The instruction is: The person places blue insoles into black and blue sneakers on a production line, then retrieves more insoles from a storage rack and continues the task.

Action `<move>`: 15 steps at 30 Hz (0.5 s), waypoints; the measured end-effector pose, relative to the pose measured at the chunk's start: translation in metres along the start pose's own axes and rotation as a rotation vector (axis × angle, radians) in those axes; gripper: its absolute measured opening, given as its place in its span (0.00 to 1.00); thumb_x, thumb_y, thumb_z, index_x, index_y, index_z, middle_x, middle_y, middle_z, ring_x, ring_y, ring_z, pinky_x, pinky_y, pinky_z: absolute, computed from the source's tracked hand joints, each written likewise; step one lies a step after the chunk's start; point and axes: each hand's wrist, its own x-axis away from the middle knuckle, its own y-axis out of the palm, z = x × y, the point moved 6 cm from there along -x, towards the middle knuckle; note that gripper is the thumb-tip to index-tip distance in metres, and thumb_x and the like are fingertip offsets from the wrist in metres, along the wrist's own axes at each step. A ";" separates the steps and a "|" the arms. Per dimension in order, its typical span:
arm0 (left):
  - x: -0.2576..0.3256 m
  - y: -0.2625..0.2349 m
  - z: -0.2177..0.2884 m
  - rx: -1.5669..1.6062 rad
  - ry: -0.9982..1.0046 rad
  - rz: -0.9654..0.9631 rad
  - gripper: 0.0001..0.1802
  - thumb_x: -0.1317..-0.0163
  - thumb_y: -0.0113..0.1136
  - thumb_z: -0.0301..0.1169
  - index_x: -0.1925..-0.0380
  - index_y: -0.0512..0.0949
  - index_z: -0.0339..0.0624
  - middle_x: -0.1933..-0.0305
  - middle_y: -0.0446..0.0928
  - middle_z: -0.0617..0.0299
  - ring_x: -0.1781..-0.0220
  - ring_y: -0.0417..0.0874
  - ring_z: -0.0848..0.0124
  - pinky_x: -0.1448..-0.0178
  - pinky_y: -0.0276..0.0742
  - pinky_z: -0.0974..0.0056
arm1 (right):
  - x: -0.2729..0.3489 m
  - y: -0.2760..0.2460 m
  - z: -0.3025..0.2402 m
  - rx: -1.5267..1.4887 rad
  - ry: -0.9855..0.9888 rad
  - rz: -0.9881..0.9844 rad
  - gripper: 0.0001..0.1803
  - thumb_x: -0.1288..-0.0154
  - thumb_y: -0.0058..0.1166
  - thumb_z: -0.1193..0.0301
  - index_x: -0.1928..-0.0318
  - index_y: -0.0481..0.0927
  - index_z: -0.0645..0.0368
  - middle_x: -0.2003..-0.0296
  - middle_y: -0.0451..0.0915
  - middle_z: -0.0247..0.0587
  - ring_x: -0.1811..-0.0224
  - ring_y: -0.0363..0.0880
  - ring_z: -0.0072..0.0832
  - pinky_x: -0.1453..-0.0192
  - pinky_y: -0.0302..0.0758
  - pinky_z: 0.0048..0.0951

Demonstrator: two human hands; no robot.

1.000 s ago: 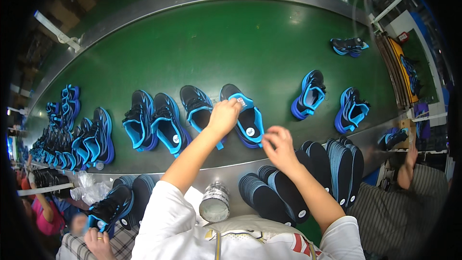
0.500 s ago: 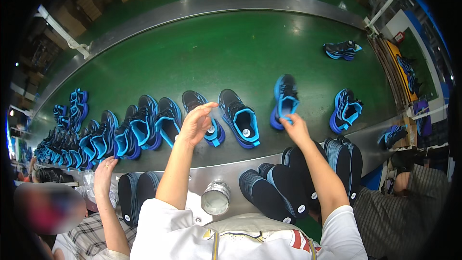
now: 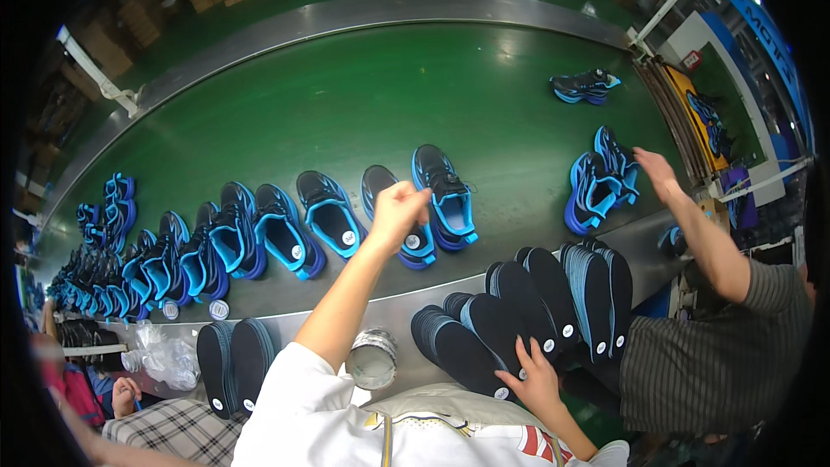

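My left hand [image 3: 401, 212] is closed, its fingers curled, over the front of a black-and-blue sneaker [image 3: 418, 246] in the row. What it may hold is hidden. Right beside it stands another sneaker [image 3: 453, 212] with its bright blue collar toward me. Down at the belt's near edge, my right hand [image 3: 540, 385] has its fingers spread at the heel ends of stacked black insoles [image 3: 508, 316]. The fingertips appear to touch them. White round stickers mark the heels of the insoles and show inside some sneakers.
Leftward runs a long row of sneakers [image 3: 281, 229] on the green belt [image 3: 484, 86]. A can [image 3: 373, 359] and more insoles [image 3: 235, 359] sit near me. At right, a co-worker's hand [image 3: 659, 177] is beside two sneakers [image 3: 592, 190]; one more sneaker [image 3: 584, 86] lies farther off.
My right hand has left a sneaker and dropped to the insoles; that sneaker now stands by the row. My left fingers have curled. A co-worker's arm and another sneaker have appeared at right.
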 end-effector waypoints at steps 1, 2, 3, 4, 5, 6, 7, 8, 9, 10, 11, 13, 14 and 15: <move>-0.005 0.012 0.009 -0.313 0.160 0.008 0.14 0.48 0.56 0.29 0.86 0.63 0.41 0.85 0.67 0.62 0.83 0.68 0.69 0.78 0.63 0.66 | 0.013 0.003 0.008 -0.015 0.010 0.019 0.32 0.53 0.60 0.59 0.48 0.69 0.59 0.51 0.68 0.60 0.55 0.72 0.51 0.54 0.72 0.38; -0.007 0.028 0.016 -0.623 0.322 0.019 0.12 0.47 0.54 0.29 0.83 0.66 0.38 0.83 0.72 0.58 0.82 0.72 0.66 0.77 0.66 0.65 | 0.024 0.007 0.019 -0.030 0.019 0.038 0.31 0.53 0.60 0.60 0.49 0.70 0.62 0.51 0.68 0.61 0.55 0.72 0.51 0.53 0.71 0.38; -0.007 0.047 0.019 -0.697 0.351 -0.010 0.08 0.47 0.55 0.31 0.76 0.69 0.37 0.81 0.73 0.52 0.77 0.76 0.59 0.74 0.70 0.63 | 0.030 0.007 0.029 -0.048 0.029 0.057 0.30 0.53 0.60 0.61 0.50 0.70 0.64 0.51 0.67 0.62 0.54 0.72 0.51 0.53 0.71 0.38; -0.007 0.056 0.021 -0.859 0.620 0.012 0.13 0.49 0.57 0.33 0.66 0.71 0.38 0.79 0.74 0.53 0.73 0.78 0.56 0.70 0.72 0.60 | 0.030 0.004 0.032 -0.083 0.024 0.073 0.29 0.52 0.59 0.62 0.51 0.71 0.65 0.51 0.67 0.62 0.53 0.71 0.51 0.52 0.71 0.37; -0.014 0.056 0.008 -1.110 0.604 -0.013 0.18 0.50 0.59 0.35 0.61 0.70 0.39 0.77 0.74 0.53 0.73 0.78 0.57 0.69 0.72 0.59 | 0.029 0.001 0.034 -0.118 0.017 0.089 0.28 0.52 0.59 0.63 0.52 0.71 0.67 0.51 0.67 0.63 0.53 0.71 0.51 0.51 0.71 0.37; -0.020 0.062 -0.001 -1.351 0.580 -0.047 0.24 0.51 0.60 0.38 0.56 0.68 0.39 0.76 0.74 0.53 0.73 0.78 0.58 0.68 0.73 0.57 | 0.027 -0.003 0.038 -0.145 0.021 0.106 0.27 0.52 0.59 0.64 0.54 0.71 0.69 0.51 0.67 0.63 0.52 0.70 0.51 0.51 0.71 0.37; -0.026 0.059 -0.007 -1.474 0.617 -0.054 0.26 0.52 0.61 0.38 0.54 0.67 0.39 0.74 0.74 0.53 0.72 0.78 0.58 0.68 0.72 0.57 | 0.019 -0.009 0.028 -0.042 -0.064 0.094 0.30 0.53 0.60 0.64 0.52 0.68 0.70 0.51 0.67 0.63 0.51 0.70 0.52 0.50 0.70 0.37; -0.033 0.054 -0.015 -1.598 0.651 -0.060 0.28 0.53 0.61 0.39 0.53 0.66 0.39 0.72 0.74 0.53 0.71 0.78 0.59 0.67 0.72 0.57 | 0.011 -0.008 0.024 -0.072 -0.032 0.046 0.31 0.53 0.60 0.63 0.51 0.67 0.70 0.51 0.67 0.62 0.51 0.70 0.51 0.49 0.69 0.37; -0.038 0.054 -0.012 -1.635 0.689 -0.071 0.23 0.50 0.58 0.40 0.57 0.68 0.40 0.71 0.74 0.55 0.70 0.78 0.60 0.69 0.72 0.58 | 0.003 -0.007 0.019 -0.097 0.005 0.002 0.32 0.54 0.61 0.63 0.50 0.66 0.69 0.50 0.67 0.61 0.50 0.69 0.50 0.48 0.69 0.36; -0.042 0.055 -0.011 -1.583 0.687 -0.096 0.21 0.49 0.57 0.40 0.59 0.69 0.39 0.71 0.74 0.55 0.70 0.78 0.60 0.69 0.72 0.58 | -0.002 -0.003 0.017 -0.124 0.039 -0.042 0.34 0.54 0.61 0.62 0.49 0.65 0.68 0.49 0.67 0.60 0.49 0.69 0.50 0.47 0.68 0.36; -0.044 0.056 -0.010 -1.532 0.685 -0.118 0.20 0.48 0.56 0.40 0.61 0.69 0.39 0.71 0.74 0.55 0.71 0.78 0.60 0.69 0.72 0.58 | -0.002 0.002 0.020 -0.133 0.105 -0.088 0.35 0.52 0.60 0.61 0.48 0.61 0.67 0.49 0.66 0.60 0.48 0.68 0.51 0.46 0.67 0.36; -0.049 0.053 -0.005 -1.370 0.666 -0.131 0.17 0.44 0.52 0.43 0.69 0.71 0.38 0.72 0.74 0.52 0.70 0.78 0.56 0.67 0.72 0.56 | -0.001 0.001 0.023 -0.125 0.091 -0.073 0.34 0.51 0.59 0.62 0.47 0.61 0.67 0.50 0.66 0.64 0.50 0.68 0.53 0.48 0.69 0.38; -0.055 0.051 -0.006 -1.328 0.580 -0.141 0.17 0.44 0.51 0.43 0.71 0.71 0.38 0.73 0.74 0.51 0.70 0.77 0.54 0.66 0.72 0.56 | -0.001 -0.001 0.026 -0.121 0.084 -0.066 0.33 0.50 0.58 0.62 0.47 0.62 0.67 0.50 0.66 0.66 0.51 0.69 0.55 0.49 0.69 0.39; -0.059 0.050 -0.006 -1.284 0.494 -0.158 0.18 0.43 0.50 0.43 0.72 0.71 0.37 0.73 0.74 0.49 0.69 0.77 0.53 0.66 0.72 0.55 | -0.001 -0.009 0.027 -0.104 0.018 -0.011 0.32 0.49 0.57 0.63 0.47 0.62 0.68 0.50 0.66 0.66 0.51 0.69 0.54 0.49 0.69 0.39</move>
